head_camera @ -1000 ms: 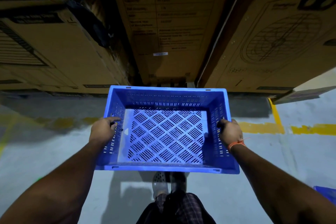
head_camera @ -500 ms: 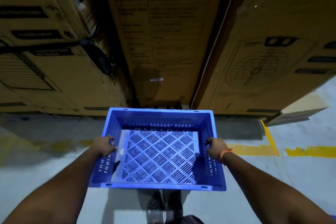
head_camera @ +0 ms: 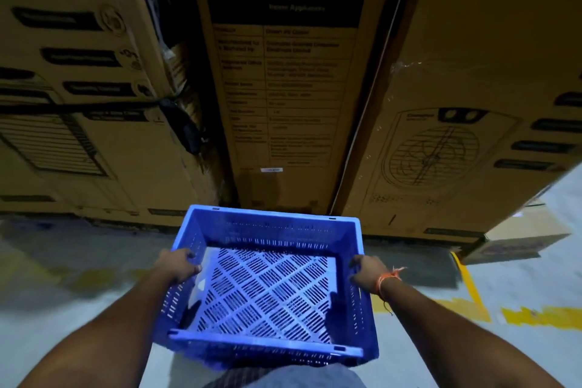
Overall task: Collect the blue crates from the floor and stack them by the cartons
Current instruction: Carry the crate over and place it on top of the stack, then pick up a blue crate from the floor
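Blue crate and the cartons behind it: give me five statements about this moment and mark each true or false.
1. Both hands grip the blue crate, the left hand and right hand on opposite side walls. True.
2. The crate holds a small box. False: it is empty, its slotted bottom bare.
3. The middle carton reads "Crompton". True.
4. The right wrist is bare. False: it wears an orange thread.
5. The floor lines are red. False: yellow.
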A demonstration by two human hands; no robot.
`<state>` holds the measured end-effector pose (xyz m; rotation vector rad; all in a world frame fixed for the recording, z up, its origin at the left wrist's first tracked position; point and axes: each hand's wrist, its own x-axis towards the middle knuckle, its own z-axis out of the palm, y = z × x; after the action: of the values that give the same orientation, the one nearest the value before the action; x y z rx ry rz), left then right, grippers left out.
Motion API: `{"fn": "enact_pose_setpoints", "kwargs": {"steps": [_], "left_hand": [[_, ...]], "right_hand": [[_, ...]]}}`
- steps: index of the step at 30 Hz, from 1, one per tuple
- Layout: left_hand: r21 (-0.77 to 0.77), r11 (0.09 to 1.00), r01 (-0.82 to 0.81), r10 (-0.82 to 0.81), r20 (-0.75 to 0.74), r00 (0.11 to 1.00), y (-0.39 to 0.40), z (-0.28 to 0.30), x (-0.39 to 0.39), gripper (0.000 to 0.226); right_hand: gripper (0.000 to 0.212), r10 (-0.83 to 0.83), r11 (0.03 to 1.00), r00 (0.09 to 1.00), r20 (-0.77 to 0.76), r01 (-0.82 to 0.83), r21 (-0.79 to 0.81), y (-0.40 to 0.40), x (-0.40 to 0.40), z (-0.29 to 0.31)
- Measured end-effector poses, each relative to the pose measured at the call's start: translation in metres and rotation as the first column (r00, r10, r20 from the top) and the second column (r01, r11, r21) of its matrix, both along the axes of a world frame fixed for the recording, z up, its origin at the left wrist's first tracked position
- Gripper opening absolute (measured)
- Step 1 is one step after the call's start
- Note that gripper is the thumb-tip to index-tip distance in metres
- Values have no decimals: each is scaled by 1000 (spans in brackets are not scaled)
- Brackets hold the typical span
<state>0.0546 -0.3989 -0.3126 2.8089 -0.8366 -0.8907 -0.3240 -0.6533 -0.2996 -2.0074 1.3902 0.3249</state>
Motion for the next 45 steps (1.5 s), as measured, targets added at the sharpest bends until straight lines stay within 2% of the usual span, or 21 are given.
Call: {"fn": "enact_pose_setpoints", "kwargs": {"steps": [8,15,21,23,30,33,37,40,45], "left_hand": [[-21,1000,8,-6,89,996,1,12,-9,57],[-209,962,174,-158,91,983,-40,49,-34,56],[-441,837,324,-314,97,944,-50,93,-89,45],[-487,792,369,-363,110,925,-39,106,-112,42],[-567,651,504,-551,104,828,6,128,-186,31],[-579,603,548,-647,47,761,15,120,-229,30],[-608,490,625,-791,-10,611,16,109,-307,26],[-609,406,681,-877,-51,477,10,105,-376,25],[-611,240,754,-964,-58,259,3,103,-501,25]], "right_hand": [[36,-52,995,997,63,57,-84,8,-1,17],[30,-52,981,979,195,87,-174,17,-2,44],[20,-90,968,932,351,165,-191,44,-16,69],[22,-115,963,915,388,198,-182,61,-30,66],[32,-270,894,837,475,402,-200,192,-98,91],[31,-353,855,809,470,483,-190,247,-145,91],[30,-504,751,725,470,636,-175,308,-221,86],[28,-630,637,633,451,753,-167,349,-284,80],[26,-783,396,417,462,906,-148,407,-385,72]]}}
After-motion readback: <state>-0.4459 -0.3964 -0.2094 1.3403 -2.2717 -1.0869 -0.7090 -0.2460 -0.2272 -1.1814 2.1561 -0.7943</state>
